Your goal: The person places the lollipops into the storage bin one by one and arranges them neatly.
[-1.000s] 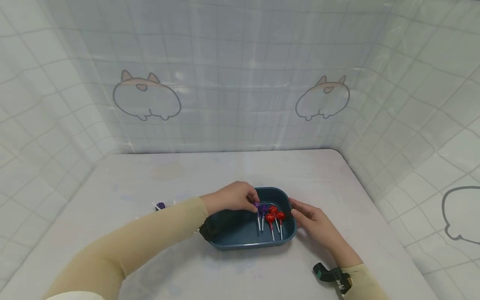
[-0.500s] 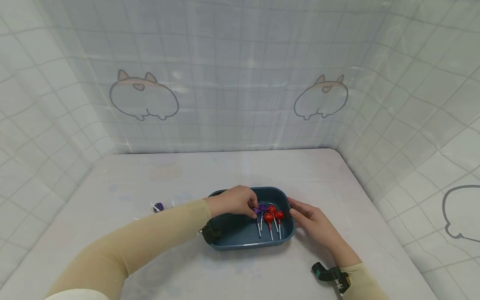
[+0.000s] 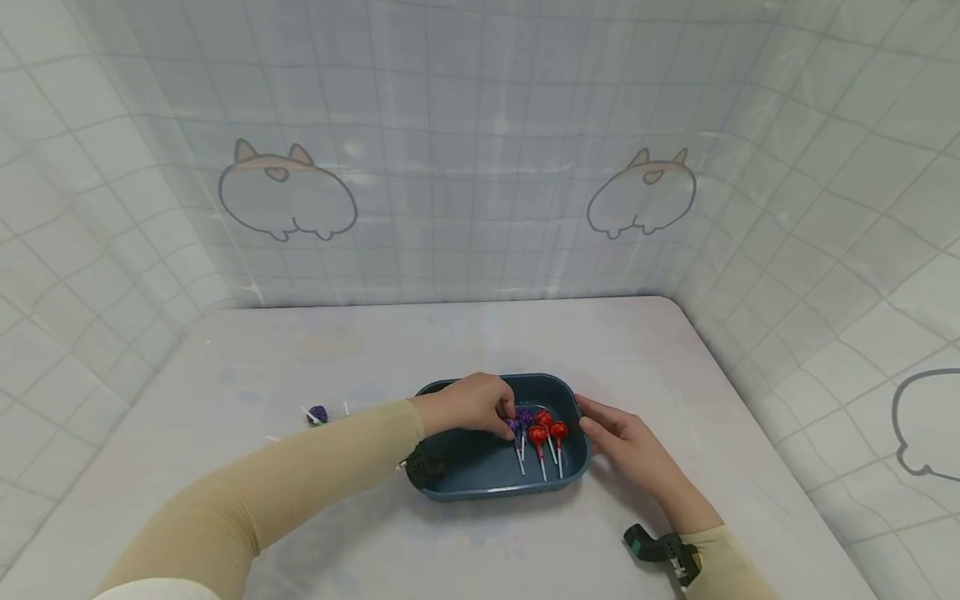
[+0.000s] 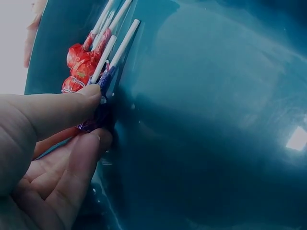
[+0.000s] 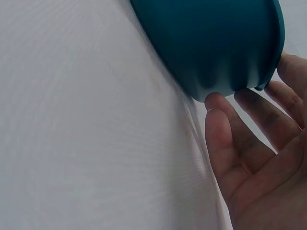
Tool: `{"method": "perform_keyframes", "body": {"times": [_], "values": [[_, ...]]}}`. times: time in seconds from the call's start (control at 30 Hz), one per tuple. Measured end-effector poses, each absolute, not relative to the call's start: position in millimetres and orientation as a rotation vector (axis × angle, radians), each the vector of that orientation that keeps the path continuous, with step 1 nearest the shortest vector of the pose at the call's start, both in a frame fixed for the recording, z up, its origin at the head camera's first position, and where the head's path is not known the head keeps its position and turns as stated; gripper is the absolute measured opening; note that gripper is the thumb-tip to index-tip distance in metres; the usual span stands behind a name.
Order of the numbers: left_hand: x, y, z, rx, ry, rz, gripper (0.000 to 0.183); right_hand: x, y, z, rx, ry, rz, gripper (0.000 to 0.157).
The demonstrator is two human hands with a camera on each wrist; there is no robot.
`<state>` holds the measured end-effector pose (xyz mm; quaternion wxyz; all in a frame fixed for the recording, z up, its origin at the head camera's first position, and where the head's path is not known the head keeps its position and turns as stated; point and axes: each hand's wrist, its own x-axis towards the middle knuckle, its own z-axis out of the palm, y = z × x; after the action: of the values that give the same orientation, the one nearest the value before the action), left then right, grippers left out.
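My left hand [image 3: 472,402] reaches into a dark blue oblong tray [image 3: 480,468]. Its thumb and fingers pinch the head of a purple-wrapped lollipop [image 4: 101,114], partly covered by them in the left wrist view. Beside it lies another purple lollipop [image 3: 524,417], its white stick pointing toward me. Several red lollipops [image 3: 537,436] lie to the right of these, in the tray's right end. My right hand [image 3: 622,435] is at the tray's right end, thumb near the rim. In the right wrist view its loosely bent fingers [image 5: 259,115] rest at the outer wall.
On the table [image 3: 420,342], left of the tray, lies another purple lollipop [image 3: 318,413]. White stick ends [image 3: 347,407] show beside my left sleeve [image 3: 330,458], which hides what is beneath. White tile-patterned sheets [image 3: 472,167] enclose the back and sides.
My left hand has shifted slightly down and left inside the tray, and the pinched purple lollipop's stick has swung a little. My right hand keeps its place at the tray's end.
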<state>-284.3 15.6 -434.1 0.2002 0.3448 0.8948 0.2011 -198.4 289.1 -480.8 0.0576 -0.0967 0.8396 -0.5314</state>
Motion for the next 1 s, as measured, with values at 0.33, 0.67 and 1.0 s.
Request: {"method": "perform_keyframes", "body": {"times": [0.33, 0.67, 1.0], "values": [[-282.1, 19.7, -436.8, 0.951, 2.504, 0.561, 0.02, -186.1, 276.4, -454.2, -0.293, 2.541, -1.608, 0.045], [-282.2, 17.3, -433.3, 0.936, 2.505, 0.56, 0.022, -185.6, 276.0, -453.6, -0.295, 2.553, -1.609, 0.045], [-283.6, 15.8, -433.7, 0.943, 2.517, 0.544, 0.026, -185.0, 274.5, -454.0, -0.299, 2.577, -1.592, 0.044]]}}
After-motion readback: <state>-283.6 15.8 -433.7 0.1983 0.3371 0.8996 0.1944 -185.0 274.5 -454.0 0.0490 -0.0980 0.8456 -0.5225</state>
